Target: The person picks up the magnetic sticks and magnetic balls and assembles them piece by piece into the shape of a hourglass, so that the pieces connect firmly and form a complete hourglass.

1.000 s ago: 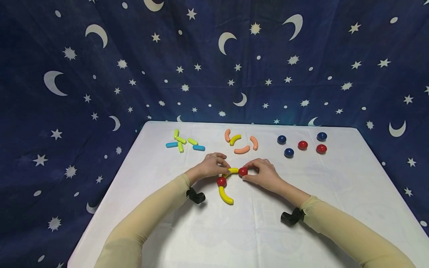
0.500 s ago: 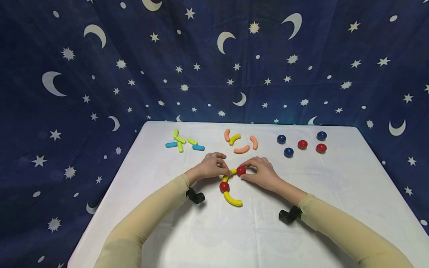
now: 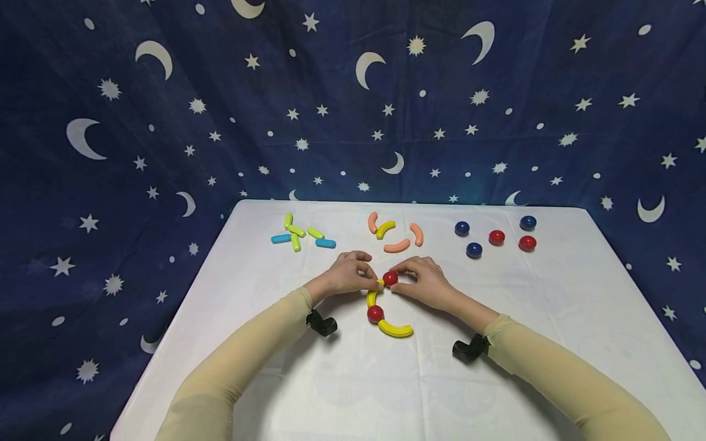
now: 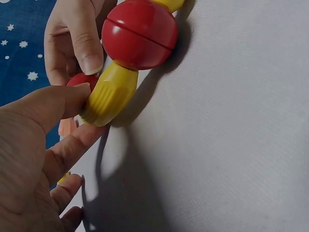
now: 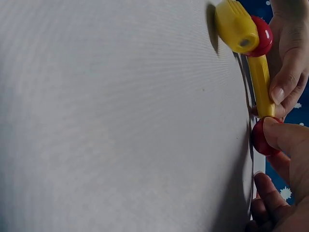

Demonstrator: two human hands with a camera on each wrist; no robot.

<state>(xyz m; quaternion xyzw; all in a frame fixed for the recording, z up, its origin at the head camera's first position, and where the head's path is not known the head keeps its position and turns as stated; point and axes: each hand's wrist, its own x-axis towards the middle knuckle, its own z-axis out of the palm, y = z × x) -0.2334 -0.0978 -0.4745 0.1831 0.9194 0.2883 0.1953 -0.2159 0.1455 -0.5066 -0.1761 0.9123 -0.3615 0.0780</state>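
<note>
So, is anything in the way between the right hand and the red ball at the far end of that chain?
Nothing visible: the right hand directly pinches that red ball, at the end of the yellow curved piece that the left hand pinches.

- My left arm [image 3: 248, 355] and right arm [image 3: 562, 373] angle forward and inward.
- My left hand [image 3: 349, 273] pinches between thumb [image 4: 75, 99] and fingers [image 4: 75, 147].
- My right hand [image 3: 427, 283] pinches too, near the left.
</note>
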